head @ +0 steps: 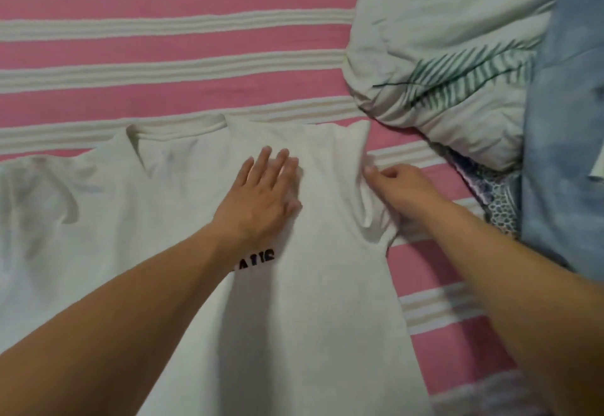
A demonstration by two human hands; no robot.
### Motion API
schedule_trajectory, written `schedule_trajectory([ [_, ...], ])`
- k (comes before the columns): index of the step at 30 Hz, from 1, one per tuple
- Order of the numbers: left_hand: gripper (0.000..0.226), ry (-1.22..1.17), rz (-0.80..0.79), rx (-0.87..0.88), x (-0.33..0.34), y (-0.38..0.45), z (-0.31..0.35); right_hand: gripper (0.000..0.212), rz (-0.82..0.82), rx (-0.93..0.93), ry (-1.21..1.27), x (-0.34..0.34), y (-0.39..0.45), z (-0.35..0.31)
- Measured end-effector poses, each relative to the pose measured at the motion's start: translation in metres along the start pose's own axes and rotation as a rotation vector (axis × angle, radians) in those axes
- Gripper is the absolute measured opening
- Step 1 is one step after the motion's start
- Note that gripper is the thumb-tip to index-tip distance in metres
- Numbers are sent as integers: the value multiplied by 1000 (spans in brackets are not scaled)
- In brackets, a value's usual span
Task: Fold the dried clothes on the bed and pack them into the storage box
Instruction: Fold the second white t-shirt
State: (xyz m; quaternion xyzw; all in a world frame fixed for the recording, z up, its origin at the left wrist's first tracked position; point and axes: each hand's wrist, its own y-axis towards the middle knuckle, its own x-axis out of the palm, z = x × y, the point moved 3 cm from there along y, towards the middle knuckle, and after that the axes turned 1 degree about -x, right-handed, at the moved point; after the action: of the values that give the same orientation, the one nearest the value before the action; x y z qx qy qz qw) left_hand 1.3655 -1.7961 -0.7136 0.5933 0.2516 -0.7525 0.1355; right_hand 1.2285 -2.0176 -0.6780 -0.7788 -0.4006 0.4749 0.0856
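A white T-shirt [310,301] lies spread on the bed, collar at the far side, with black letters partly hidden under my left wrist. My left hand [261,196] presses flat on the chest of the shirt, fingers straight. My right hand [398,186] is at the shirt's right sleeve, its fingers curled round the bunched sleeve fabric, which is folded in over the body. The shirt's left sleeve lies rumpled at the far left. No storage box is in view.
The bed has a pink and white striped sheet [163,39]. A crumpled white quilt with a green leaf print [441,65] is heaped at the right. Blue fabric [565,137] and a patterned cloth [496,199] lie along the right edge.
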Motion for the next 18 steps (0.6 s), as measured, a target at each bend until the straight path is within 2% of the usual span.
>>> schedule_trajectory([
  [3,69,-42,-17,-72,18,40,-1,33,-179,-54,20,6,-7,4],
  [5,67,-60,2,-97,25,44,0,24,-172,-102,-3,-2,-14,20],
  [6,65,-70,2,-95,25,41,0,21,-62,-120,20,-10,-20,30],
  [9,63,-100,-31,-84,23,41,2,25,515,-4,89,-38,-48,69],
  [10,63,-85,-43,-90,22,43,1,25,555,61,66,-39,-55,79],
  [11,63,-61,-50,-99,22,44,1,20,491,128,49,-34,-59,85],
  [12,63,-41,-55,-108,22,45,1,16,350,200,33,-25,-59,89],
  [13,64,-28,-60,-113,23,46,2,30,246,260,-5,-19,-55,91],
  [15,64,-18,-76,-119,23,47,3,61,245,256,-81,-24,-42,76],
  [18,65,5,-109,-113,22,50,4,64,311,244,-62,-33,-4,50],
])
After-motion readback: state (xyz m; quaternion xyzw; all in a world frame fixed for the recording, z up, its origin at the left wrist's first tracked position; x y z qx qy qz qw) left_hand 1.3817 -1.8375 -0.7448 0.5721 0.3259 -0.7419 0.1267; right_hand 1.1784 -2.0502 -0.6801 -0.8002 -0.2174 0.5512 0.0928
